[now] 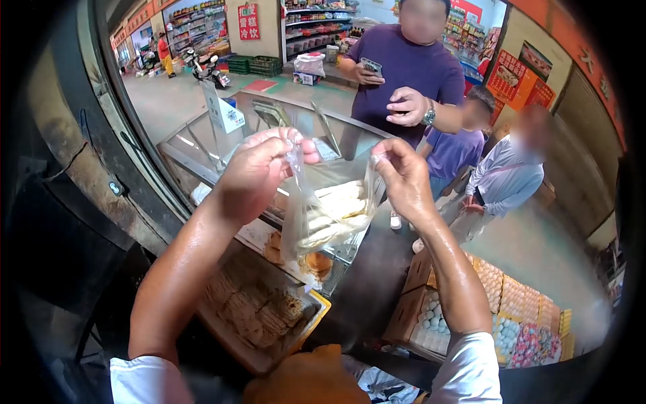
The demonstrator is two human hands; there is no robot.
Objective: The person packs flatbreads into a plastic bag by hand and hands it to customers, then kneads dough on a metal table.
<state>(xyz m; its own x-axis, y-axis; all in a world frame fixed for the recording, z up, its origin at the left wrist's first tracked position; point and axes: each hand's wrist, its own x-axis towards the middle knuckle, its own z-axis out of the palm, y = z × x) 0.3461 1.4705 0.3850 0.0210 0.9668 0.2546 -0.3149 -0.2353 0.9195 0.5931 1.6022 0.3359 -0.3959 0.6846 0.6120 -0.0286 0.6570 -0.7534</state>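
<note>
Fingers [311, 149] of the person's bare left hand [259, 165] pinch one upper edge of a clear, thin plastic bag [293, 219], and those of the bare right hand [407, 178] are clamped on the opposite edge, in the head view. The bag hangs between the two hands, above the near end of a glass-topped, metal-framed counter [195, 147], its mouth upward and its long axis roughly upright. Inside lie several pale, flat, elongated breads [336, 209], stacked lengthwise across the bag, their long axes slanting from lower left to upper right.

Crinkled, hazy plastic blurs the breads' outlines, so their number is hard to tell. Both white sleeves [464, 370] are cut off by the lower edge, as is a rounded orange-brown shape [306, 380] that I cannot identify.

Below the left forearm, a deep, yellow-rimmed tray [317, 319] holds ridged brown flat cakes [252, 316], its left part hidden by the arm. Right of it, past the right forearm, white and tan eggs [515, 289] fill trays beside a brown cardboard box [407, 288]. Across the counter, a person in a purple T-shirt [397, 60] holds a phone [371, 66], the other hand [409, 108] raised.
</note>
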